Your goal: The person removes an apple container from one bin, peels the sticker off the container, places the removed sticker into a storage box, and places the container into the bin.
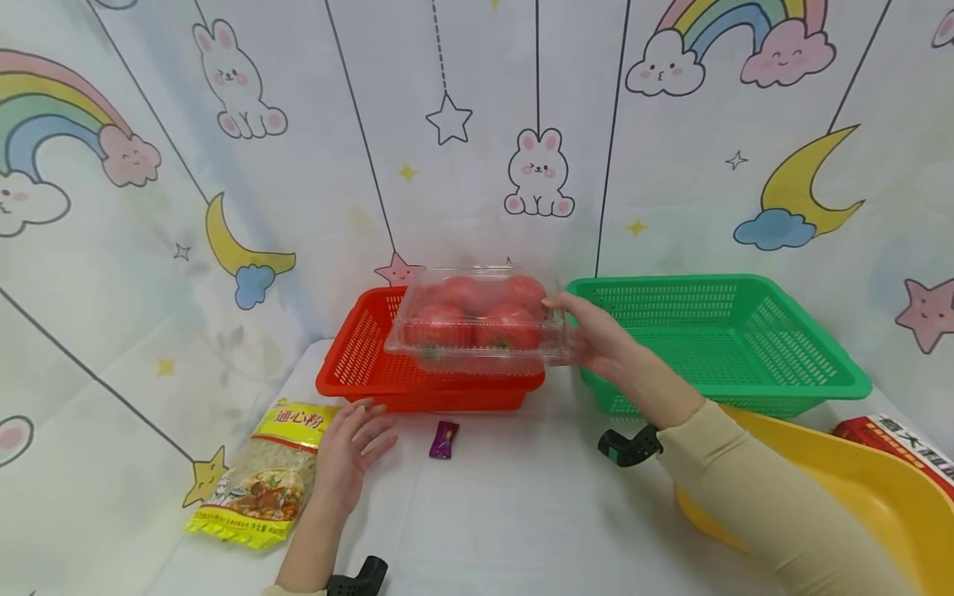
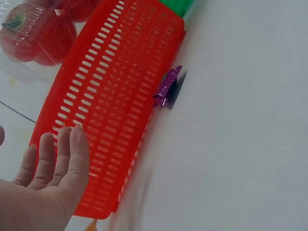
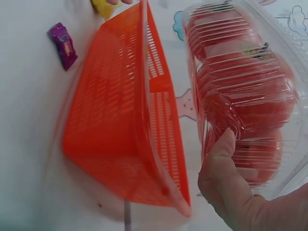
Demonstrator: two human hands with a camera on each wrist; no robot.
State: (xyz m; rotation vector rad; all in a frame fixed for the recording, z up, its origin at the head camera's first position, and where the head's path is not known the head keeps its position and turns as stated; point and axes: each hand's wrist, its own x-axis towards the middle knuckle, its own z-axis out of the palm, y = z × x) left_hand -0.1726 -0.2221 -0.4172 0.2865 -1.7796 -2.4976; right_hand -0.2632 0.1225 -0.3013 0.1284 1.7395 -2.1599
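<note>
My right hand (image 1: 596,335) grips the right end of a clear plastic box of tomatoes (image 1: 477,323), thumb curled over its side in the right wrist view. The box hangs over the red basket (image 1: 432,401), covering much of its opening in the head view. Several tomatoes (image 3: 262,103) show through the ribbed plastic. My left hand (image 1: 350,451) holds nothing; its fingers are spread and relaxed near the basket's front left corner. Beside that hand lies a bag of pasta (image 1: 272,476) with a yellow top and bottom. A small purple wrapped candy (image 1: 444,440) lies in front of the basket.
A green basket (image 1: 715,389) stands to the right of the red one. At the front right is a yellow tub (image 1: 857,488), partly behind my right sleeve. A red box (image 1: 894,447) lies beyond it. Patterned cloth (image 1: 462,190) hangs close behind the baskets.
</note>
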